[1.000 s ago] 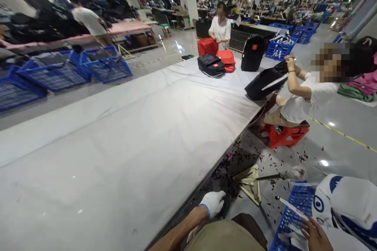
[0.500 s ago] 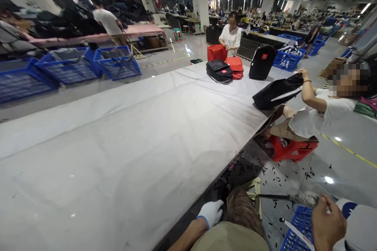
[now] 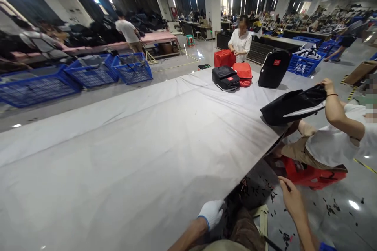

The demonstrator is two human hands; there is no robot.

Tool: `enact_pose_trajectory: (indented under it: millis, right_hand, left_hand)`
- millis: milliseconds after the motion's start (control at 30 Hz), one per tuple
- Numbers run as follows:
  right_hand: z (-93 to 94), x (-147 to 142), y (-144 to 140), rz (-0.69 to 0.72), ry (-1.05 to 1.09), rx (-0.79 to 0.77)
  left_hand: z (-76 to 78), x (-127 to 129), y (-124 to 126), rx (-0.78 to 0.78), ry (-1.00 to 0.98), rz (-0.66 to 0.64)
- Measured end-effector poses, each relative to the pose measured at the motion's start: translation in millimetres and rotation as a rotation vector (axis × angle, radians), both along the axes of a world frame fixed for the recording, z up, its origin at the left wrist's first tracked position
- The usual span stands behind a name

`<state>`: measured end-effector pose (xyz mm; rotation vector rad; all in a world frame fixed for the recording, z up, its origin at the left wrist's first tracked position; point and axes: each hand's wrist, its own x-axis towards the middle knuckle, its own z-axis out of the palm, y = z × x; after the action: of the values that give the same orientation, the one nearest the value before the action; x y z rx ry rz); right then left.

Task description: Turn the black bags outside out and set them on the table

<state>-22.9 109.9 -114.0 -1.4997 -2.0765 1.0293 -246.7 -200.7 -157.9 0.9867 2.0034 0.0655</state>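
Gloves: our left hand [image 3: 211,212], white-gloved, fingers curled loosely on nothing, rests at the near edge of the tabletop [image 3: 141,141]; its grey cover looks soft, slippery. Right hand [image 3: 290,200] open, empty.

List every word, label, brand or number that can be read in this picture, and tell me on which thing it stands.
None can be read.
Red patch on the upright black bag: too small to read.
Red tag on the flat black backpack: blurred.
Red board on the far pillar: blurred.
The left hand in a white glove and the bare right hand carry no text.
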Motion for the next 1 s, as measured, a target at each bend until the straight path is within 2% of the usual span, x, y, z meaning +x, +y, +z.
enact_pose_trajectory:
  millis: [133, 233, 300, 467, 567, 667, 800, 900, 1000]
  right_hand:
    - [-29.8, -44, 56, 0.221, -0.078, -0.130]
    - [-45.4, -66, 96, 0.346, -0.152, -0.240]
    - [-53.9, -78, 120, 0.387, -0.153, -0.236]
    - [-69.2, -120, 169, 0.554, -0.200, -0.312]
    - [-78.6, -156, 196, 0.586, -0.171, -0.321]
    - [-88.3, -202, 225, 0.643, -0.170, -0.358]
    - [-101.8, -287, 268, 0.667, -0.176, -0.361]
    - [-112.7, -380, 311, 0.673, -0.099, -0.230]
    - [-115.8, -497, 362, 0.760, 0.012, 0.025]
  left_hand:
    - [-11.0, -57, 71, -0.012, 0.068, 0.076]
    - [-21.3, -106, 137, 0.024, 0.142, 0.143]
    - [-30.0, -145, 186, 0.061, 0.214, 0.190]
    - [-59.7, -256, 310, 0.139, 0.434, 0.339]
    - [-84.5, -310, 366, 0.140, 0.526, 0.452]
    - [-113.6, -341, 394, 0.146, 0.606, 0.520]
    - [-143.7, -348, 397, 0.207, 0.680, 0.535]
    - [-152.3, -345, 389, 0.194, 0.677, 0.553]
    - [-158.7, -344, 381, 0.179, 0.647, 0.553]
